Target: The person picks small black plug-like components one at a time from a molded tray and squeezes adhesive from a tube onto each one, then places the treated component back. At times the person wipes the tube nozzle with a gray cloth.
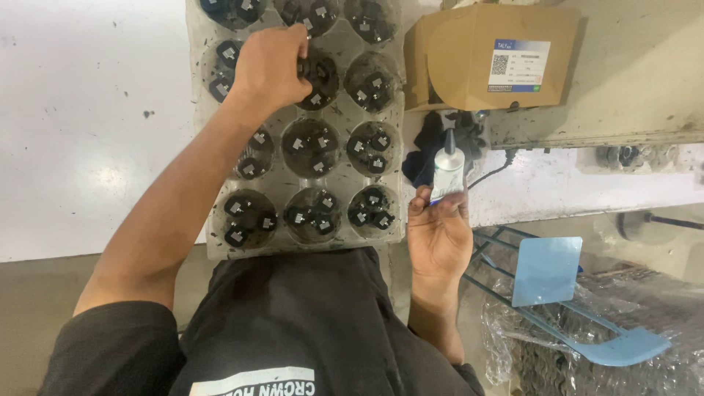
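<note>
tray [396, 147]: clear glossy plastic | box [469, 59]: matt cardboard | bottle [447, 172]: probably plastic

A brown cardboard box [491, 55] stands at the far edge of the bench, wearing a rectangular white label [521, 66] with a blue band (small square code at its left). Crinkled clear plastic wrapping [587, 345] lies lower right.
</note>
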